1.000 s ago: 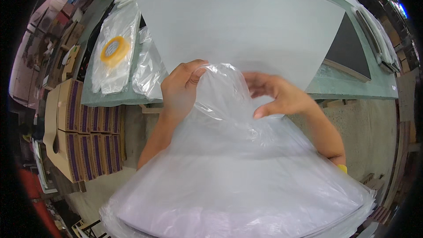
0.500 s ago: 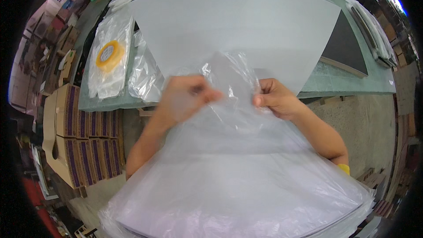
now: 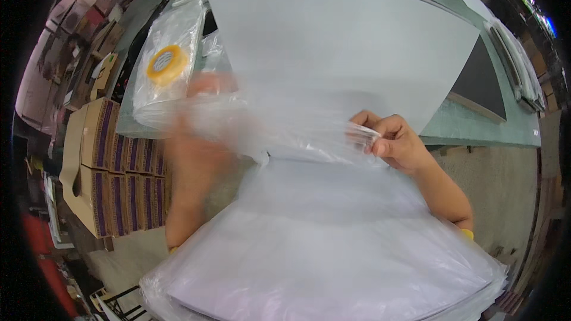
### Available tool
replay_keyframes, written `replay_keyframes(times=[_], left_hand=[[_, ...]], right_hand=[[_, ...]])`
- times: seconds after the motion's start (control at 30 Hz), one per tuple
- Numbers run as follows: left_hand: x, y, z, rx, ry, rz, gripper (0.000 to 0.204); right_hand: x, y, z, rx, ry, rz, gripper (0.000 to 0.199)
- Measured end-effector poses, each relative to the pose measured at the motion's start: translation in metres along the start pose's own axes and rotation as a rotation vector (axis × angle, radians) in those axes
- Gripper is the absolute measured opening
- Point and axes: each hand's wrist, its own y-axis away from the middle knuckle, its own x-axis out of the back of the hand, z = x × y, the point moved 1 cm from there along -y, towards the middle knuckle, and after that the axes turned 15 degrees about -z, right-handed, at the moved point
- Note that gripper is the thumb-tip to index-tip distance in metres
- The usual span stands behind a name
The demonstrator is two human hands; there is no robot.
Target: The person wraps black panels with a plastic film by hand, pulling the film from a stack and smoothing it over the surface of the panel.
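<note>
Two hands on clear plastic bag (image 3: pixel 285 125), mid-frame: right hand (image 3: pixel 395 139) fingers pinching its right edge, left hand (image 3: pixel 205 98) blurred behind film, grip unclear. Bag stack (image 3: pixel 333 255) below; white sheet (image 3: pixel 351 47) on bench (image 3: pixel 476 128); tape roll (image 3: pixel 166 64) upper left.

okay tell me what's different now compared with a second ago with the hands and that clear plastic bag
The hands have pulled apart. The left hand swept out to the left and up, blurred behind the clear plastic bag, stretching its mouth wide. The right hand shifted right, still pinching the bag's edge. The white sheet, the yellow tape roll and the lap stack look unchanged.
</note>
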Motion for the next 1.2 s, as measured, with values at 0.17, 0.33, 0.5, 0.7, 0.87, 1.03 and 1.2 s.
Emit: replay_keyframes(times=[0.17,0.33,0.5,0.7,0.87,1.03,1.2], left_hand=[[-0.062,0.029,0.052,-0.471,0.886,-0.667,0.039],[-0.011,0.000,0.070,-0.640,0.445,-0.388,0.059],[-0.004,-0.009,0.072,-0.633,0.721,-0.408,0.057],[-0.045,-0.004,0.040,-0.015,1.422,-0.729,0.029],[-0.030,-0.009,0.028,-0.173,1.873,-0.840,0.017],[-0.025,-0.019,0.018,-0.618,1.140,-1.122,0.018],[0.007,-0.001,0.015,-0.911,1.494,-1.342,0.023]], right_hand=[[-0.023,-0.028,-0.050,0.400,-0.025,0.099,0.084],[-0.033,-0.032,-0.034,0.123,0.700,0.156,0.093],[-0.041,-0.030,-0.035,-0.004,0.600,0.063,0.046],[-0.012,-0.004,-0.014,0.013,-0.286,0.055,0.019],[-0.047,-0.011,-0.026,-0.233,0.481,-0.630,0.026],[0.020,0.019,-0.046,0.001,0.713,-0.898,0.029],[-0.026,0.038,-0.062,-0.808,1.095,-0.504,0.021]])
